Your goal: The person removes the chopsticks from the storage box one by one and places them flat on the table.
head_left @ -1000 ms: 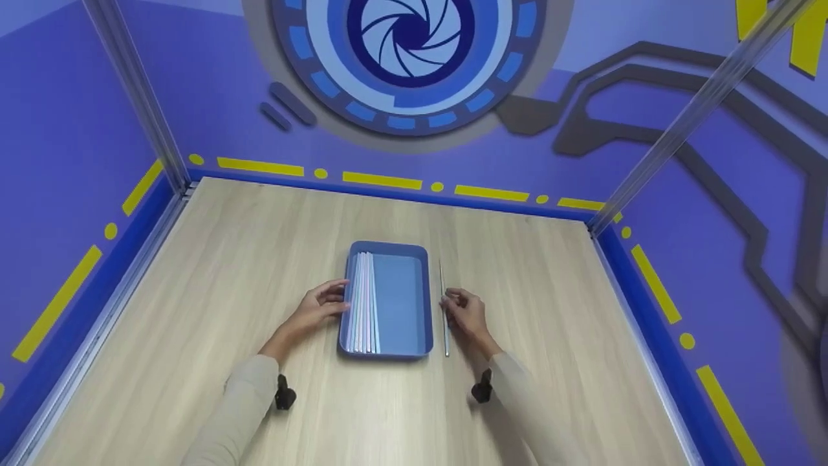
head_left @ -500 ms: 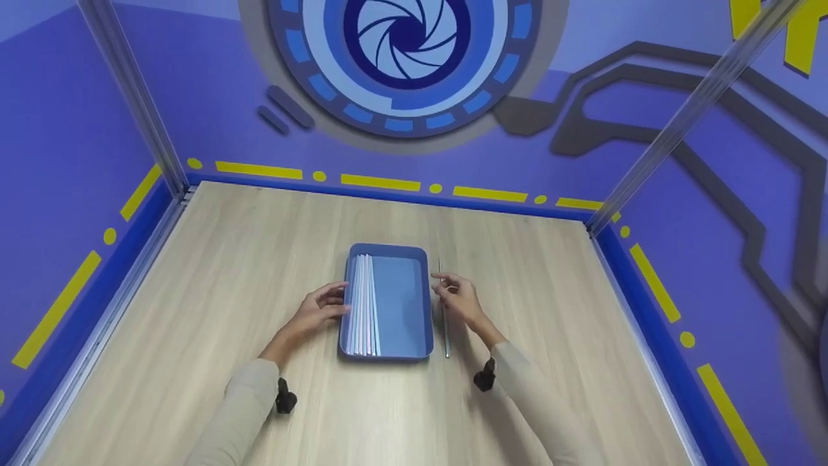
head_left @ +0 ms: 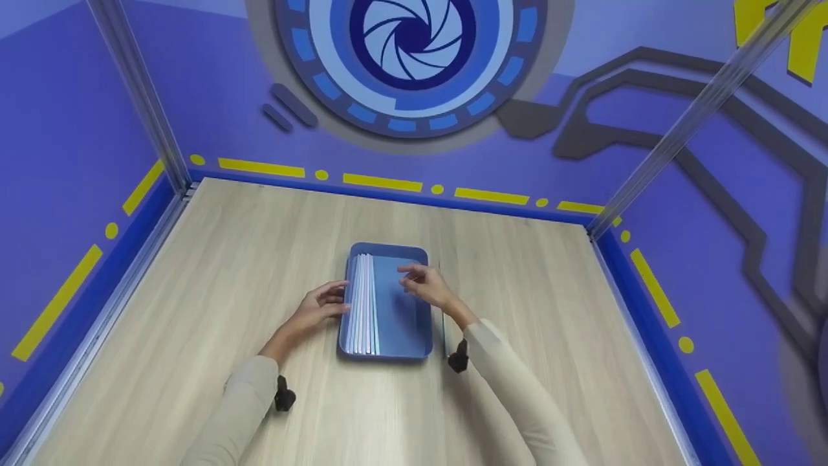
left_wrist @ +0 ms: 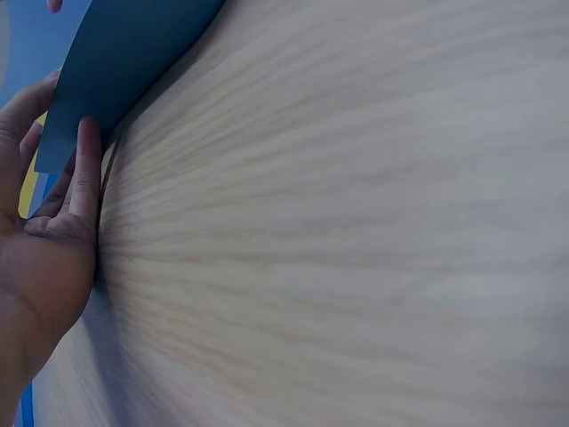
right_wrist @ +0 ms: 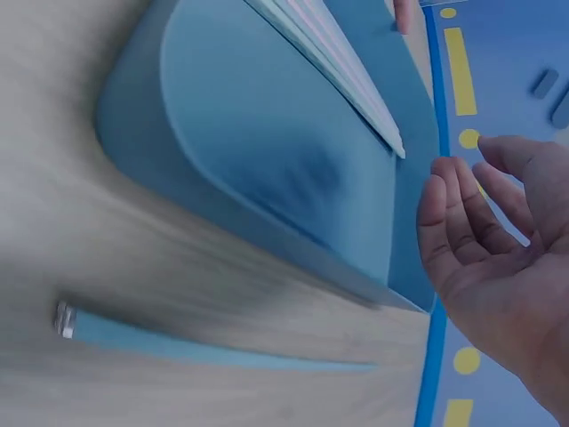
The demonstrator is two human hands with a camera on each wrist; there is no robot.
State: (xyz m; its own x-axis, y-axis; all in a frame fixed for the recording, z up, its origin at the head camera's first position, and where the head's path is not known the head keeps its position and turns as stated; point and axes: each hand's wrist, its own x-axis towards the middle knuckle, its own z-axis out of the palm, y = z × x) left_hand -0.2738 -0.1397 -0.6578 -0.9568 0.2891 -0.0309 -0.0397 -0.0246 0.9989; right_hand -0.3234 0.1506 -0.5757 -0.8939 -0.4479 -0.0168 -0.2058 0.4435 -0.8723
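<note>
Head view: a blue tray (head_left: 414, 327) sits mid-tabletop (head_left: 226, 272), its long axis running away from the person. A row of pale sticks (head_left: 364, 304) lies inside along the tray's left wall, parallel to that axis. One more thin rod (head_left: 444, 327) lies on the tabletop just right of the tray, also parallel to it, partly hidden by the right forearm. The right hand (head_left: 425, 285) hovers over the tray's far right part, fingers loosely spread, holding nothing; it is the nearer hand to the rod. The left hand (head_left: 320, 307) rests against the tray's left wall, fingers extended.

Left wrist view: the left hand (left_wrist: 49, 240) lies with straight fingers pressed to the tray's outer wall (left_wrist: 116, 62), gripping nothing.

Right wrist view: the right hand (right_wrist: 502, 249) is open and relaxed above the tray's rim (right_wrist: 267, 240), empty. The rod (right_wrist: 204, 347) looks pale blue with a small metal end, blurred, lying on the tabletop beside the tray. The sticks (right_wrist: 333, 49) lie at the tray's opposite side.
</note>
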